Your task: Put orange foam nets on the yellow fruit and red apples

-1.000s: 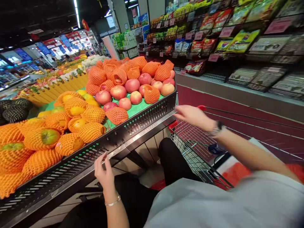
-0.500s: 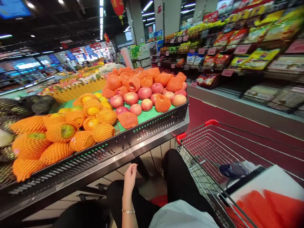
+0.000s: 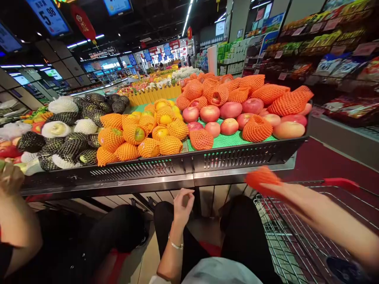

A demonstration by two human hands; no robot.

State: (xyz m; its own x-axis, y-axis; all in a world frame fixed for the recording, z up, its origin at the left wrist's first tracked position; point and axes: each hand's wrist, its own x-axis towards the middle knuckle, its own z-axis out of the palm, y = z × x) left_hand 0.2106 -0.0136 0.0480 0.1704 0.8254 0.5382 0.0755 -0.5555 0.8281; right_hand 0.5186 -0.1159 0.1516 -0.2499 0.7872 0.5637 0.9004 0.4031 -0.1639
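My left hand (image 3: pixel 182 205) is over my lap, just in front of the display's edge. Its thumb and fingers curl into a ring with nothing inside. From the right, my blurred right hand (image 3: pixel 271 189) reaches over the cart, closed on an orange foam net (image 3: pixel 262 177); whether fruit is inside cannot be made out. Beyond it lie red apples (image 3: pixel 229 126), some bare and some in orange nets, on green matting (image 3: pixel 226 141). Nearer my left hand are yellow-orange fruits in orange nets (image 3: pixel 171 145).
A black slotted tray wall (image 3: pixel 237 159) and a metal ledge (image 3: pixel 219 178) border the fruit. At right stands a wire shopping cart (image 3: pixel 284 240). Another person's hand (image 3: pixel 10 177) is at the far left, near black-netted fruit (image 3: pixel 74 146). Snack shelves (image 3: pixel 319 51) line the right.
The view has swung left, bringing the other person's arm into sight. My right arm has come in over the cart with the orange net. My left hand's fingers now form a ring.
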